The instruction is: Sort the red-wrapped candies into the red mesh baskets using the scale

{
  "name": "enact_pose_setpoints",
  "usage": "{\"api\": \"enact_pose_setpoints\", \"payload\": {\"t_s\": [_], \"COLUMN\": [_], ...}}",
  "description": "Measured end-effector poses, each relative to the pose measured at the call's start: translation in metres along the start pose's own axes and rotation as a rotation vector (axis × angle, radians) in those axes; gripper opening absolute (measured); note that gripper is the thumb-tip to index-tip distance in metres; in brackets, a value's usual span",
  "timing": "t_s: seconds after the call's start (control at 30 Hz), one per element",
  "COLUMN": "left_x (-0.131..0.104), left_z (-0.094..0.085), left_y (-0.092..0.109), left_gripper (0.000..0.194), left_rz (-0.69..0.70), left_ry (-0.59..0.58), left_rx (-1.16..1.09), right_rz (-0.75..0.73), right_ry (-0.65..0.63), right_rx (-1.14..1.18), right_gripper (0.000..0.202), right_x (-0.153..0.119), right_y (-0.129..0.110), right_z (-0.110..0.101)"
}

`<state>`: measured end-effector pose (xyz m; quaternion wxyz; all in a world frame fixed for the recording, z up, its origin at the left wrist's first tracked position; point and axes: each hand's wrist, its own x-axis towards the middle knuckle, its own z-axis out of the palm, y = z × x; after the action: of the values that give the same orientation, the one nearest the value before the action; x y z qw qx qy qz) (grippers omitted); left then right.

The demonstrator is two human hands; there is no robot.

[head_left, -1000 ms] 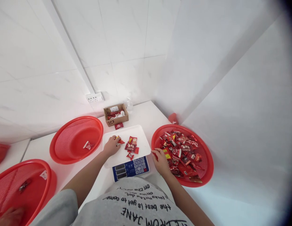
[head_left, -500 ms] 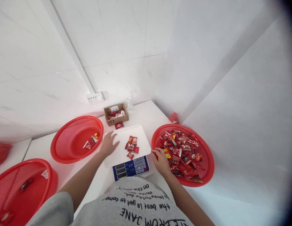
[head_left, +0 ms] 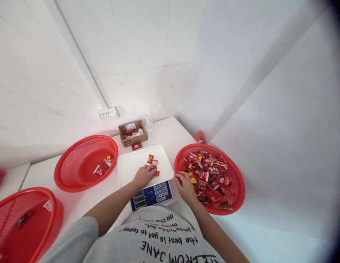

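My left hand (head_left: 144, 176) is over the white tray (head_left: 128, 160) of a weighing scale, its fingers curled down onto small red wrapped candies. A red-and-yellow candy (head_left: 150, 158) lies just beyond the fingertips, and others are partly covered by them. My right hand (head_left: 185, 186) is closed between the tray's right corner and the red basket (head_left: 238, 182) on the right; what it pinches, if anything, is hidden. Many red candy packets (head_left: 210, 173) fill that basket. The scale's blue keypad panel (head_left: 152, 196) shows in front of the tray.
A small cardboard box (head_left: 134, 140) with red packets stands behind the tray, a red packet (head_left: 136, 146) before it. To the left are a red basket (head_left: 73, 166) with a few packets and another red basket (head_left: 46, 233) nearer me. A wall socket (head_left: 107, 113) is above.
My left hand has moved right from the tray's left edge and come down onto the candies, its spread fingers now curled. My right hand stays by the tray corner.
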<state>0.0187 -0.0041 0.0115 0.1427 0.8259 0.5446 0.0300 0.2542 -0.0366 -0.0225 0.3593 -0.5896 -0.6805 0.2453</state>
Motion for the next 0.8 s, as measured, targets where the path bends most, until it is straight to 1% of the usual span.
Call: {"api": "enact_pose_setpoints", "payload": {"t_s": [0.07, 0.13, 0.23, 0.3, 0.37, 0.43, 0.47, 0.5, 0.57, 0.63, 0.67, 0.73, 0.8], "left_x": [0.002, 0.001, -0.003, -0.009, -0.018, -0.030, -0.037, -0.044, -0.056, -0.062, -0.061, -0.053, -0.036], "left_z": [-0.001, -0.004, -0.016, -0.030, -0.048, -0.068, -0.077, -0.085, -0.096, -0.100, -0.098, -0.087, -0.069], "left_y": [-0.001, -0.005, -0.022, -0.040, -0.064, -0.088, -0.100, -0.112, -0.130, -0.140, -0.141, -0.135, -0.118], "left_gripper": [0.026, 0.028, 0.035, 0.039, 0.042, 0.039, 0.039, 0.041, 0.046, 0.049, 0.050, 0.049, 0.047], "left_rz": [-0.064, -0.139, -0.290, -0.392, -0.503, -0.681, -0.745, -0.800, -0.875, -0.890, -0.865, -0.747, -0.582], "left_ry": [0.005, 0.039, 0.126, 0.190, 0.263, 0.398, 0.442, 0.470, 0.456, 0.419, 0.412, 0.413, 0.387], "left_rx": [-0.029, -0.043, -0.062, -0.063, -0.055, -0.048, -0.042, -0.039, -0.037, 0.007, 0.043, 0.111, 0.114], "right_rz": [-0.001, -0.001, 0.000, 0.003, -0.001, -0.008, -0.009, -0.008, -0.004, -0.004, -0.004, -0.001, 0.004], "right_ry": [0.004, 0.006, 0.000, 0.001, 0.003, 0.003, 0.001, -0.001, 0.002, 0.009, 0.015, 0.019, 0.013], "right_rx": [0.006, 0.013, 0.018, 0.014, 0.013, 0.018, 0.019, 0.019, 0.016, 0.014, 0.014, 0.010, 0.006], "right_gripper": [0.024, 0.024, 0.024, 0.024, 0.024, 0.024, 0.024, 0.024, 0.024, 0.024, 0.024, 0.024, 0.024], "right_x": [0.000, 0.000, 0.000, 0.000, 0.000, 0.001, 0.001, 0.001, 0.001, 0.001, 0.001, 0.001, 0.001], "right_y": [0.000, 0.000, 0.001, 0.001, 0.002, 0.003, 0.004, 0.005, 0.005, 0.006, 0.006, 0.006, 0.006], "right_z": [0.000, 0.000, 0.000, 0.000, 0.000, 0.001, 0.001, 0.001, 0.001, 0.002, 0.002, 0.002, 0.002]}}
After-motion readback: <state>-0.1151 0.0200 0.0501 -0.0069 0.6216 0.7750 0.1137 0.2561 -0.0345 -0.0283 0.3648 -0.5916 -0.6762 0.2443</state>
